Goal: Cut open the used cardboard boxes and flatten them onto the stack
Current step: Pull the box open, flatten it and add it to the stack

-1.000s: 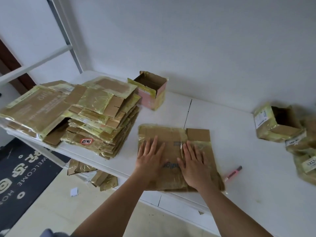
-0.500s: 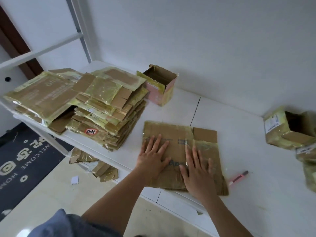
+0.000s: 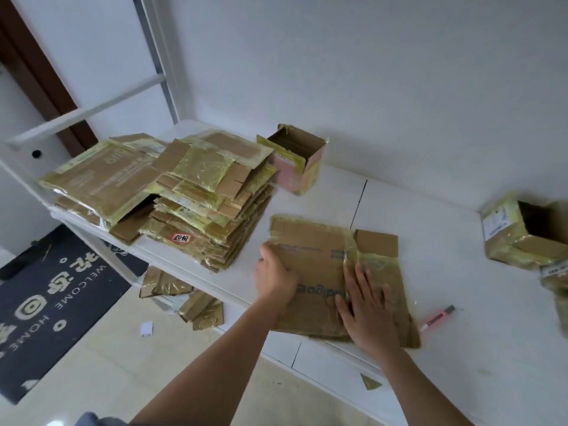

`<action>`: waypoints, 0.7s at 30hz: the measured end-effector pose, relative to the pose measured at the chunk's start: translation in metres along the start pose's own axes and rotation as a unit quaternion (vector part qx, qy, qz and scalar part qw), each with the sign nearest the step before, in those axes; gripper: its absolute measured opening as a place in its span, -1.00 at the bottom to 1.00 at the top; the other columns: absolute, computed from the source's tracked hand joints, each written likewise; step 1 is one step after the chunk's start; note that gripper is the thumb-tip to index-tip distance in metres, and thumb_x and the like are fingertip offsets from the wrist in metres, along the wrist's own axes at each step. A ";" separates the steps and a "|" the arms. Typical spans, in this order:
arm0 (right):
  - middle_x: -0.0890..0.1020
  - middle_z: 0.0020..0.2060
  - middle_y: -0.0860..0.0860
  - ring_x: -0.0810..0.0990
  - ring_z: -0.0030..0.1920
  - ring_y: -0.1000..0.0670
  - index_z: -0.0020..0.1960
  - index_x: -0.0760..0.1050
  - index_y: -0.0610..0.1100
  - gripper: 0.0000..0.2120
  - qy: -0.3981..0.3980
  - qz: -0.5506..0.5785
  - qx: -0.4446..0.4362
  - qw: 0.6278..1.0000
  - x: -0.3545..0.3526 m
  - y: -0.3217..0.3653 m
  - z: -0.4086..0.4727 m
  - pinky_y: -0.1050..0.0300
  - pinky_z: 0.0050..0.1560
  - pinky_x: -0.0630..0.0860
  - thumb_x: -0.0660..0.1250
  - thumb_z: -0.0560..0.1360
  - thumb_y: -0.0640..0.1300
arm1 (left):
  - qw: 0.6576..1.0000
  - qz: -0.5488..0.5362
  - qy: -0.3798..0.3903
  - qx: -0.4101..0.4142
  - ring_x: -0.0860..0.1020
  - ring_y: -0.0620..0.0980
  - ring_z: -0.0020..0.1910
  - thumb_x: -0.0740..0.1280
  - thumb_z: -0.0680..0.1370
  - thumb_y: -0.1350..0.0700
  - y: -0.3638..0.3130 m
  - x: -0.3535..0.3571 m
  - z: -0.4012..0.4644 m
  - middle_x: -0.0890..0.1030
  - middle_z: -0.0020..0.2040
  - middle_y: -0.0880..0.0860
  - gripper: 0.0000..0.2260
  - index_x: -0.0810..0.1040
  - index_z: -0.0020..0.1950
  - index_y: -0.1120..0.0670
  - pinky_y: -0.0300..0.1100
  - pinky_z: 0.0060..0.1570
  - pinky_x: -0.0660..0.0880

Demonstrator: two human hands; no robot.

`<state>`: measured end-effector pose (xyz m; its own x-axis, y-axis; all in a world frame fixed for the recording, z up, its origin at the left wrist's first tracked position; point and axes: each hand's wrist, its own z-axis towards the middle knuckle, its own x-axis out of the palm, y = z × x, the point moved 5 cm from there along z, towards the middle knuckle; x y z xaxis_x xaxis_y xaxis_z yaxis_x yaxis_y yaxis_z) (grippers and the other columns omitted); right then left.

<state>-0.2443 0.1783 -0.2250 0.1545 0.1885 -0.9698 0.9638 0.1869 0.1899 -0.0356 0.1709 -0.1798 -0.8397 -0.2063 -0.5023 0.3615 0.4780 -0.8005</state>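
Cardboard, one flattened box (image 3: 319, 256) with yellowed tape over it, lies on the white table (image 3: 461, 302) near its front edge, and both of my hands are on it. My left hand (image 3: 275, 276) sits at the sheet's left edge with the fingers curled round that edge, gripping it. My right hand (image 3: 367, 304) lies flat on the sheet's lower right part, fingers straight and spread, palm pressing down. To the left, near the sheet but apart from it, I see the stack (image 3: 196, 198) of flattened boxes, piled unevenly at the table's left end, with a red-rimmed label showing on its front side. Behind the sheet, toward the wall, an open box (image 3: 295, 162) with a pink side stands upright. At the table's right end another open box (image 3: 522, 232) lies on its side, its mouth facing me, with more taped boxes just below it at the frame edge. A pink cutter (image 3: 438, 318) lies on the table just right of the sheet. Cardboard scraps (image 3: 184, 298) lie on the floor under the table, beside a dark doormat (image 3: 46, 296).
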 end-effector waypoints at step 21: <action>0.15 0.51 0.05 0.33 0.45 -0.08 0.54 -0.01 0.23 -0.10 -0.289 0.656 0.107 0.689 -0.150 0.056 -0.004 -0.27 0.23 0.53 0.50 0.47 -0.17 | 0.903 -0.408 -0.115 0.065 0.47 0.01 -0.21 0.27 0.57 0.33 -0.118 -0.109 -0.026 0.46 -0.18 0.05 -0.69 0.34 -0.10 -0.09 -0.15 -0.31 0.44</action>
<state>-0.2140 0.1644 -0.0686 0.9242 -0.3674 0.1048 -0.0878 0.0628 0.9942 0.0027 0.1588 -0.0221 -0.7474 -0.6229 0.2309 -0.2834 -0.0154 -0.9589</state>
